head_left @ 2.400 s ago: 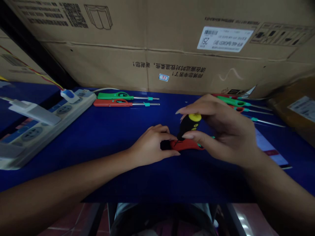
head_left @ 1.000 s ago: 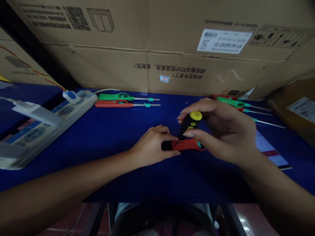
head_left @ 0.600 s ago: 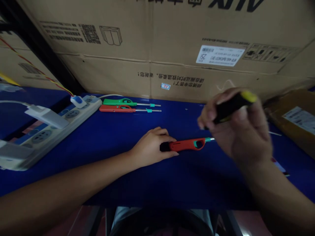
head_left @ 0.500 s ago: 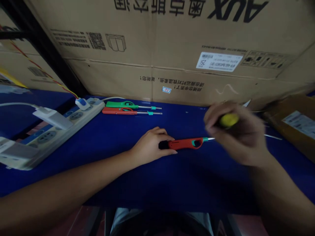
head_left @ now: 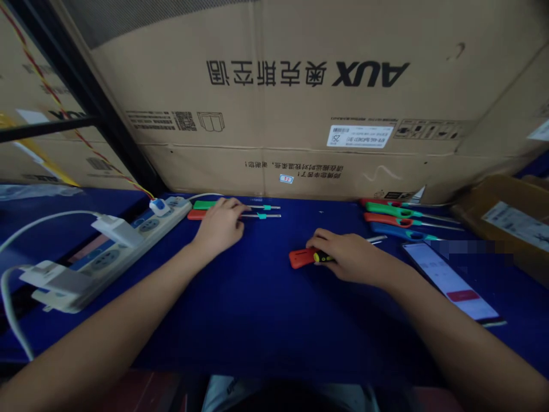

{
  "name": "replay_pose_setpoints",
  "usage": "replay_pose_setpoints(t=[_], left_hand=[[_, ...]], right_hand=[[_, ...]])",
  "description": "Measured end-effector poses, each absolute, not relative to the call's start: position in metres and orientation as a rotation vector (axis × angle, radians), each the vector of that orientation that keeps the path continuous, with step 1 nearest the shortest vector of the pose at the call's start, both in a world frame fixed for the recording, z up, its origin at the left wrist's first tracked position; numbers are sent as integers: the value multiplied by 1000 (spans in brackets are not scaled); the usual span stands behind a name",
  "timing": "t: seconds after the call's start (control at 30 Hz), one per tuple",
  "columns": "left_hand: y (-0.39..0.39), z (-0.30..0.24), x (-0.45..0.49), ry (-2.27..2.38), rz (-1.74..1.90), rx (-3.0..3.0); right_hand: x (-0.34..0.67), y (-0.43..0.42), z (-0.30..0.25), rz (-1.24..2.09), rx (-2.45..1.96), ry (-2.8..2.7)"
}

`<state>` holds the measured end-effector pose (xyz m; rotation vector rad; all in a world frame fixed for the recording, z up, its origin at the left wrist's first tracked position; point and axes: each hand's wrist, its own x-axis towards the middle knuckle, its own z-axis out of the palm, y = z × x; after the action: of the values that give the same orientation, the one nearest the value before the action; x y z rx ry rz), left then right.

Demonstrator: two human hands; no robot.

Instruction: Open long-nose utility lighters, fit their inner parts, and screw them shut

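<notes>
My right hand (head_left: pixel 349 256) lies low on the blue table (head_left: pixel 257 297), fingers closed round a black and yellow screwdriver (head_left: pixel 318 257) whose end shows at my fingertips. It rests over a red lighter (head_left: pixel 299 258); only the lighter's left end and its metal nozzle tip (head_left: pixel 377 238) show. My left hand (head_left: pixel 221 224) is at the back left, fingers bent over the handles of a green lighter (head_left: pixel 205 204) and a second red lighter (head_left: pixel 195 215) lying side by side. Which of the two it grips is hidden.
A white power strip (head_left: pixel 107 246) with plugs and cables runs along the left. Three more lighters (head_left: pixel 398 220) lie at the back right, with a lit phone (head_left: pixel 450 280) in front of them. Cardboard boxes (head_left: pixel 300 114) wall the back; a brown parcel (head_left: pixel 506 223) sits at right.
My left hand let go of the middle red lighter and reached back left to the pair of lighters. My right hand lifted the screwdriver away, then came down onto the red lighter. The view tilted up.
</notes>
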<state>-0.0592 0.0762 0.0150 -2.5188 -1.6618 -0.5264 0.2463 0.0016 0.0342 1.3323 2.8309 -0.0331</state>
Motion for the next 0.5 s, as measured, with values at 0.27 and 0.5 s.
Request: replay_pose_setpoints(t=[0.27,0.5], left_hand=[[87,12,-74,-1924,-176,-2257],[92,18,-84,-1904,-141,-2329]], right_hand=[[287,19,60,472,1838,2724],[371,54,38,315,2035,2446]])
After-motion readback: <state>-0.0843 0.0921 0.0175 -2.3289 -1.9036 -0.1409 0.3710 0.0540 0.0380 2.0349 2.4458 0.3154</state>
